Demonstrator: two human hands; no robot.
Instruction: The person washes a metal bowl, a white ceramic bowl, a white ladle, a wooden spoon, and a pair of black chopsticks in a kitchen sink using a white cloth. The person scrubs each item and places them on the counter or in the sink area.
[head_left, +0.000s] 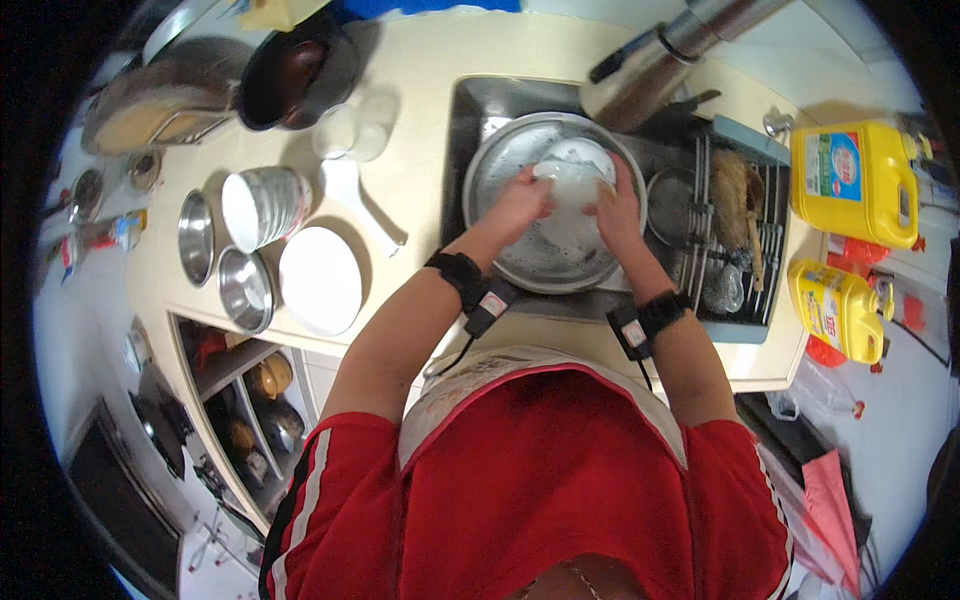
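A wide metal basin with water stands in the dark sink. Over it, my left hand and my right hand both grip a white bowl, one on each side; its outline is blurred. Another white dish shows just behind it, inside the basin. A metal faucet reaches over the basin's far right edge.
Left on the counter are stacked white bowls, metal bowls, a white plate, a white spoon and a dark pot. A rack holding brushes and yellow jugs stand right.
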